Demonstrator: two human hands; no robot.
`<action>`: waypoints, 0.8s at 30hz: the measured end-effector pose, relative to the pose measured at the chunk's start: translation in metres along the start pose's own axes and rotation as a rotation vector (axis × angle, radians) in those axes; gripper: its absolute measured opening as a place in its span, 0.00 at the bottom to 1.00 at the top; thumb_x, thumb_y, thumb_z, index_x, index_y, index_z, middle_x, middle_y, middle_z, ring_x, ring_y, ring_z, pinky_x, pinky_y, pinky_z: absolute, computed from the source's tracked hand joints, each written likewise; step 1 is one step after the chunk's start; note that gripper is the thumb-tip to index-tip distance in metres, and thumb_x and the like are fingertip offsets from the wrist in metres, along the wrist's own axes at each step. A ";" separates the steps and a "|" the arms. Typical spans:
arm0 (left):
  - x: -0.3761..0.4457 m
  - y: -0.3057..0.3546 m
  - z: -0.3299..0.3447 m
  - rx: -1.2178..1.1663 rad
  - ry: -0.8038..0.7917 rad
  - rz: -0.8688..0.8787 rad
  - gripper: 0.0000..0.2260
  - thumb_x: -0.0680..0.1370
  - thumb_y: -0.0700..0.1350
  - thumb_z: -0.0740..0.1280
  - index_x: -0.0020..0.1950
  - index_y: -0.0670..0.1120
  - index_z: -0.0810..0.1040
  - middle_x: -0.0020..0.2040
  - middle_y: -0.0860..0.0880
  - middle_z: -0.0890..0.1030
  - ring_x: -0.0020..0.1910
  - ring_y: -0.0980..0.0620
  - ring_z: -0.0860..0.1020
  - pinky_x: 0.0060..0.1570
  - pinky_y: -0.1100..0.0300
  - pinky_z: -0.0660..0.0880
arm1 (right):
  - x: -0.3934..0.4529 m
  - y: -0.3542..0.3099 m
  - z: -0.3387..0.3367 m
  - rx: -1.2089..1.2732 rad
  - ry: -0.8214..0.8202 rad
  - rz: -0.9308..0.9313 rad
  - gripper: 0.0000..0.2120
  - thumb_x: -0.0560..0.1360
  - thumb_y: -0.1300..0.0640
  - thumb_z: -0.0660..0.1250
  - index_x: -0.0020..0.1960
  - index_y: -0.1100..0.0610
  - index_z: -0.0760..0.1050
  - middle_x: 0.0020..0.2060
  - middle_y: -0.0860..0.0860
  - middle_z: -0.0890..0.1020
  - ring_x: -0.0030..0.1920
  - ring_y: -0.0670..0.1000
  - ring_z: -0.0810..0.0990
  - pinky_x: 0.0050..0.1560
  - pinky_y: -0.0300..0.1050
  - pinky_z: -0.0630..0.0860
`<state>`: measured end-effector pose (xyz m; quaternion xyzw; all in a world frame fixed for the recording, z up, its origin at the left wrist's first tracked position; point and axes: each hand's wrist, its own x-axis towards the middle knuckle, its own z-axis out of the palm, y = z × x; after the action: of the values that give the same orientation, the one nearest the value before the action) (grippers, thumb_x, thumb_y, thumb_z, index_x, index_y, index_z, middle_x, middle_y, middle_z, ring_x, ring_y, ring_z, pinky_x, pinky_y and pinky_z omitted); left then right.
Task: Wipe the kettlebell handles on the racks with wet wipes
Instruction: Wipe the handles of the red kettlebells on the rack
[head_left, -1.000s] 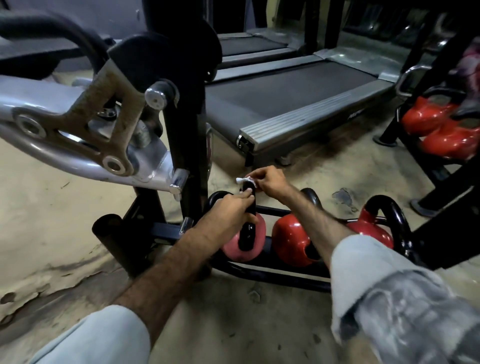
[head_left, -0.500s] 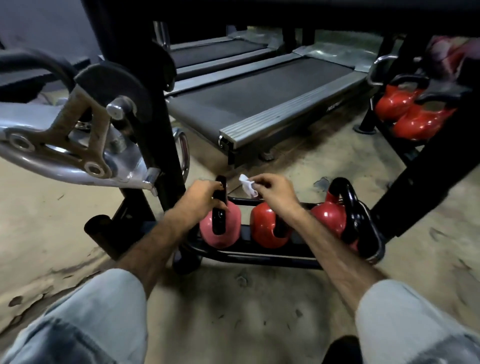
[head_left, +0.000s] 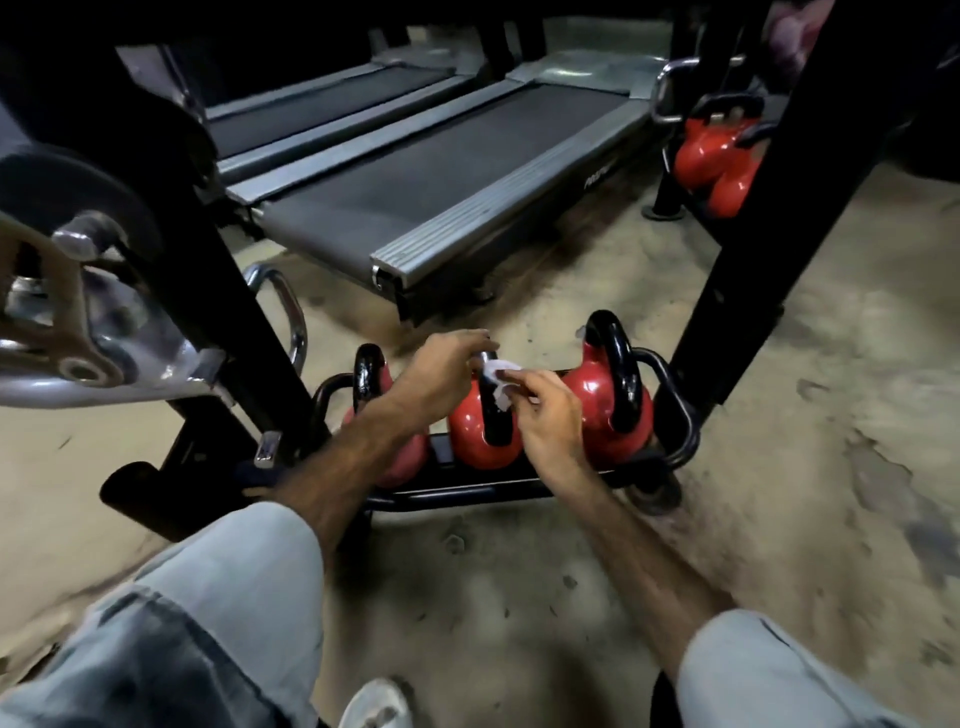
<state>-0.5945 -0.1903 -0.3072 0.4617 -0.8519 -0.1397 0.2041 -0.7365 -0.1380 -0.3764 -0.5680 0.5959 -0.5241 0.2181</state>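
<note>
Both forearms are reaching down and forward to the low black rack (head_left: 675, 415) on the floor. The left hand (head_left: 441, 374) is curling over the top of the middle kettlebell (head_left: 478, 431), gripping its black handle. The right hand (head_left: 550, 415) is pinching a crumpled white wet wipe (head_left: 498, 376) against that handle. The glossy red kettlebell is sitting between two others on the rack.

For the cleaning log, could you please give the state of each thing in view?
Left hand: gripping the middle handle's top.
Right hand: pinching the wet wipe against that handle.
Middle kettlebell: upright on the low rack.
Right kettlebell: upright, untouched.
Left kettlebell: upright, partly hidden.
</note>
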 end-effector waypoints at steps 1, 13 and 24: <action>0.006 -0.002 0.006 0.005 -0.013 -0.008 0.16 0.76 0.30 0.63 0.62 0.37 0.78 0.65 0.40 0.77 0.67 0.46 0.73 0.63 0.67 0.66 | 0.000 0.004 0.005 0.007 0.020 -0.004 0.12 0.72 0.68 0.71 0.54 0.59 0.83 0.48 0.48 0.82 0.47 0.40 0.79 0.51 0.30 0.75; 0.022 -0.014 0.032 0.070 -0.145 -0.125 0.22 0.71 0.40 0.74 0.65 0.43 0.77 0.69 0.44 0.74 0.69 0.47 0.71 0.68 0.54 0.68 | -0.021 0.038 0.025 0.266 0.201 0.373 0.09 0.74 0.61 0.71 0.54 0.55 0.84 0.43 0.42 0.84 0.44 0.36 0.81 0.47 0.28 0.75; 0.021 -0.022 0.034 0.005 -0.098 -0.117 0.22 0.70 0.40 0.75 0.64 0.45 0.78 0.68 0.47 0.75 0.67 0.50 0.73 0.68 0.57 0.68 | -0.035 0.052 0.029 0.284 0.177 0.497 0.07 0.74 0.59 0.73 0.51 0.52 0.84 0.40 0.42 0.84 0.41 0.35 0.82 0.50 0.36 0.79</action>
<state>-0.6048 -0.2185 -0.3414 0.5040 -0.8327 -0.1717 0.1523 -0.7259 -0.1274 -0.4443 -0.3207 0.6541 -0.5802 0.3643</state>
